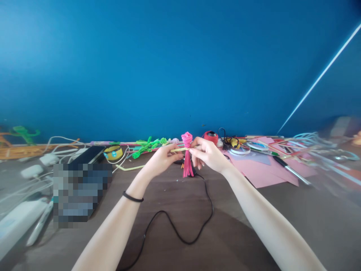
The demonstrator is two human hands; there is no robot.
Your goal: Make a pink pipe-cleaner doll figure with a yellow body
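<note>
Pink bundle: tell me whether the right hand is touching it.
Touching. In the head view, the right hand meets the pink bundle at its narrow middle with thumb and forefinger.

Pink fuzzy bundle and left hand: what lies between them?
In the head view, a pale yellow stem spans the gap from the left hand to the pink fuzzy bundle.

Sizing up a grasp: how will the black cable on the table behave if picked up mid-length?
Likely floppy: the black cable lies in loose, smooth bends on the table. Probably light in the fingers, being thin. It may tug at its upper end, which runs up toward the pink fringed piece.
</note>
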